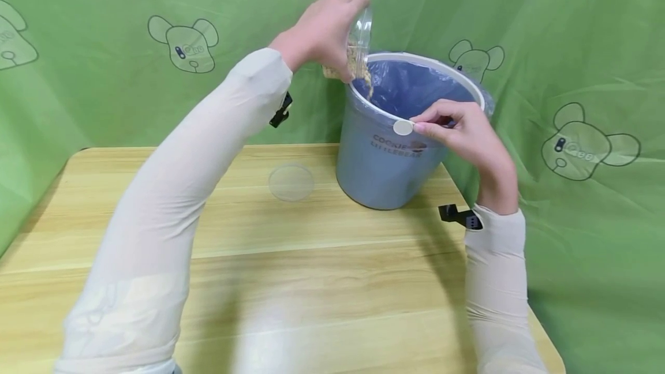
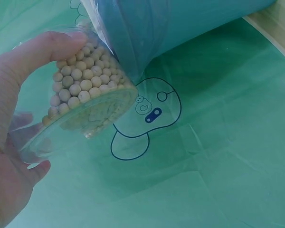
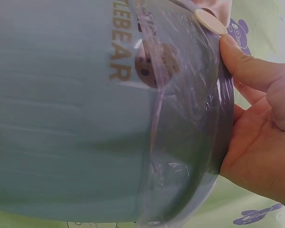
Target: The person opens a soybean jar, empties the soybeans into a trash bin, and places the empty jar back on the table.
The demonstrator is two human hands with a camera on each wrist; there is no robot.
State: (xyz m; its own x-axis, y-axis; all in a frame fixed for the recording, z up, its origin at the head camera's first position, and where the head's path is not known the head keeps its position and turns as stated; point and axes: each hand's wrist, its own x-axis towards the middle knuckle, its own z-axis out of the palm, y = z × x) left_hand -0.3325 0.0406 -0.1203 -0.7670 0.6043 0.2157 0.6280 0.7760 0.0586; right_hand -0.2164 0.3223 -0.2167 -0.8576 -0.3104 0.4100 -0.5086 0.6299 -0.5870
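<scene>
Pale beads are spilling from a clear jar into a lined blue bin, as a person's left hand is gripping the jar tipped sideways at the bin's left edge, thumb and fingers curling round it. The right hand is pinching the bin's white rim by an oval tab, apparently for steadiness; whether the fingertips are also catching the tab is hard to tell. Plenty of beads are lying inside the jar, so the pouring step is seemingly only partway along, calling for a steeper tilt with the mouth over the liner. A clear disc, possibly a lid, is lying on the tabletop.
</scene>
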